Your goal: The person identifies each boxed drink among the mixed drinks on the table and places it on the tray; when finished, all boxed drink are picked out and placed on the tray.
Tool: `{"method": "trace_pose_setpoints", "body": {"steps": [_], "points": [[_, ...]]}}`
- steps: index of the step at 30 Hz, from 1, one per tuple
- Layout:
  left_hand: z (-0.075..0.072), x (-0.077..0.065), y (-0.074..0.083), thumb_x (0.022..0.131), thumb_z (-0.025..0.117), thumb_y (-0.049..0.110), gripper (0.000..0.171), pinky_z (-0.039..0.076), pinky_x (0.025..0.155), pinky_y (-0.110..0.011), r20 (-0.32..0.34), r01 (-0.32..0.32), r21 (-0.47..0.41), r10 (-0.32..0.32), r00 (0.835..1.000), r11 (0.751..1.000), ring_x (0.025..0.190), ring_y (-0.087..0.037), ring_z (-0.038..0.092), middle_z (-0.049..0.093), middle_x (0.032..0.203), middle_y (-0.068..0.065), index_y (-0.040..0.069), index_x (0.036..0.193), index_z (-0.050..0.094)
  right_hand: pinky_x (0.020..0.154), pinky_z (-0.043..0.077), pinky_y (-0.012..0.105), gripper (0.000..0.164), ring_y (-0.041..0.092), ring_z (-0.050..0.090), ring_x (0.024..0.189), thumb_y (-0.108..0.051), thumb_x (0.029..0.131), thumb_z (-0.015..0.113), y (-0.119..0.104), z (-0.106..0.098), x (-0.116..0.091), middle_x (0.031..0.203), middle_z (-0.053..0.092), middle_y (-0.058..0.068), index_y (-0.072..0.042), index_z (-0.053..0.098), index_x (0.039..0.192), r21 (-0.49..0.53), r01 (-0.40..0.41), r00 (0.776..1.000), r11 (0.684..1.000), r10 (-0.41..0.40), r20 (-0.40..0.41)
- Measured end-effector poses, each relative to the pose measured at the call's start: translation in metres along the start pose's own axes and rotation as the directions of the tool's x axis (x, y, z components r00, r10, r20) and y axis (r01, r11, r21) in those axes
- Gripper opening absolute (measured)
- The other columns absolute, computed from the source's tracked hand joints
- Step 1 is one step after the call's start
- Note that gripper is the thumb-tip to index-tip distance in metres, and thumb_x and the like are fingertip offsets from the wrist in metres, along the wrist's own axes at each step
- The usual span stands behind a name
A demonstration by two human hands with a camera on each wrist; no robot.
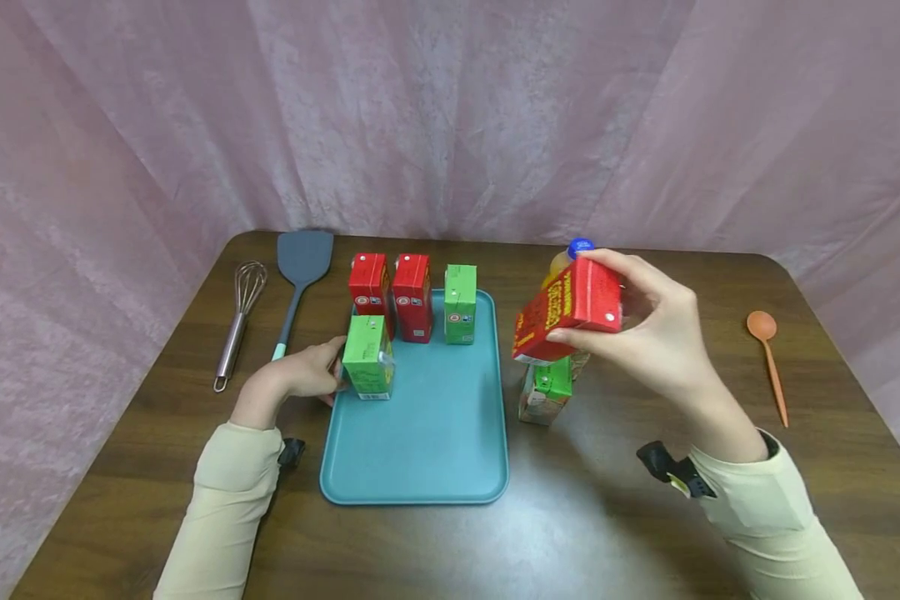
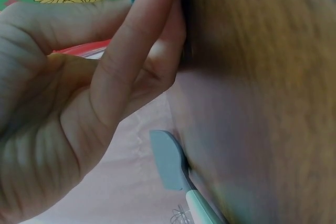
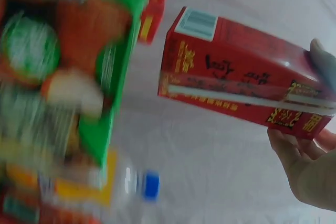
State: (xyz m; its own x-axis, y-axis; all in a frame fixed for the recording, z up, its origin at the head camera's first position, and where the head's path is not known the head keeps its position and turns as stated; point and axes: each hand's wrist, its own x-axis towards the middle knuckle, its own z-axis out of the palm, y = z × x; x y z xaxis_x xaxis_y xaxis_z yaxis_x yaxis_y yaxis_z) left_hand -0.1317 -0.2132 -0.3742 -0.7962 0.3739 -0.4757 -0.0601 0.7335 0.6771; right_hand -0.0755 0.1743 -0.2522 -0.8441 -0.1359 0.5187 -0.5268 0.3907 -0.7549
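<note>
My right hand (image 1: pixel 663 333) holds a red drink carton (image 1: pixel 562 312) tilted in the air, to the right of the teal tray (image 1: pixel 420 450). In the right wrist view, my thumb and fingers grip one end of this red carton (image 3: pixel 236 72). At the tray's left rim is my left hand (image 1: pixel 300 373); in the left wrist view its thumb and fingers pinch the rim. Beside that hand a green carton (image 1: pixel 369 358) stands on the tray. Two red cartons (image 1: pixel 412 300) and another green carton (image 1: pixel 461 308) stand at the tray's far end.
Below the raised carton, a green-topped carton (image 1: pixel 547 390) stands on the table right of the tray. Behind is a bottle (image 1: pixel 581 246) with a blue cap, partly hidden. A whisk (image 1: pixel 240 321) and a spatula (image 1: pixel 303 262) lie left, an orange spoon (image 1: pixel 768 350) far right.
</note>
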Motion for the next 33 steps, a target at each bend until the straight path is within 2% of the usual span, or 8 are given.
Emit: {"method": "trace_pose_setpoints", "body": {"steps": [5,12,16,21,28,33], "points": [[0.001,0.000,0.002,0.085,0.055,-0.005,0.076,0.055,0.065,-0.033,0.006,0.017,0.000,-0.017,1.000,1.000,0.068,-0.020,0.059,0.041,0.071,-0.008,-0.008,0.145,0.008,0.074,0.054,0.021,0.074,0.010,0.061,0.089,-0.006,0.055,0.089,-0.005,0.038,0.007,0.110,0.063,0.002,-0.012,0.061,0.123,0.023,-0.025,0.997,0.999,0.023,0.077],[0.001,0.005,0.006,0.087,0.053,-0.004,0.074,0.054,0.067,-0.033,0.017,0.045,0.039,-0.045,0.999,0.998,0.068,-0.019,0.062,0.044,0.075,-0.008,-0.005,0.146,0.008,0.080,0.054,0.031,0.074,0.017,0.062,0.094,-0.012,0.059,0.088,-0.002,0.081,0.009,0.109,0.060,0.006,-0.009,0.057,0.125,0.075,-0.077,0.985,0.994,0.064,0.161],[0.001,0.007,0.005,0.087,0.054,-0.004,0.076,0.055,0.065,-0.033,0.017,0.040,0.030,-0.040,0.999,0.999,0.066,-0.019,0.061,0.040,0.068,-0.006,-0.005,0.146,0.006,0.082,0.053,0.032,0.070,0.017,0.059,0.097,-0.016,0.062,0.087,0.006,0.105,0.009,0.109,0.060,0.006,-0.009,0.057,0.126,0.042,-0.066,0.980,0.997,0.056,0.191],[0.001,0.007,0.002,0.086,0.054,-0.005,0.078,0.055,0.064,-0.032,0.012,0.033,0.011,-0.033,0.999,0.999,0.066,-0.019,0.062,0.043,0.069,-0.007,-0.006,0.146,0.004,0.077,0.054,0.028,0.071,0.017,0.059,0.093,-0.021,0.063,0.087,0.012,0.132,0.006,0.108,0.060,0.006,-0.008,0.056,0.126,-0.034,-0.034,0.973,0.999,0.041,0.229],[0.000,0.005,0.000,0.085,0.054,-0.007,0.078,0.055,0.065,-0.033,0.007,0.037,-0.006,-0.037,0.999,0.999,0.070,-0.021,0.060,0.045,0.073,-0.009,-0.008,0.146,0.006,0.073,0.054,0.026,0.072,0.018,0.057,0.096,-0.023,0.065,0.086,0.019,0.160,0.006,0.114,0.059,0.008,-0.008,0.054,0.128,-0.098,-0.080,0.944,0.992,0.107,0.313],[-0.001,0.003,-0.002,0.084,0.054,-0.008,0.078,0.055,0.065,-0.033,0.003,0.028,-0.001,-0.028,1.000,1.000,0.070,-0.021,0.060,0.045,0.074,-0.010,-0.008,0.146,0.006,0.072,0.054,0.027,0.072,0.019,0.058,0.096,-0.025,0.066,0.086,0.023,0.171,0.009,0.113,0.059,0.009,-0.007,0.054,0.129,-0.137,-0.096,0.931,0.986,0.137,0.338]]}}
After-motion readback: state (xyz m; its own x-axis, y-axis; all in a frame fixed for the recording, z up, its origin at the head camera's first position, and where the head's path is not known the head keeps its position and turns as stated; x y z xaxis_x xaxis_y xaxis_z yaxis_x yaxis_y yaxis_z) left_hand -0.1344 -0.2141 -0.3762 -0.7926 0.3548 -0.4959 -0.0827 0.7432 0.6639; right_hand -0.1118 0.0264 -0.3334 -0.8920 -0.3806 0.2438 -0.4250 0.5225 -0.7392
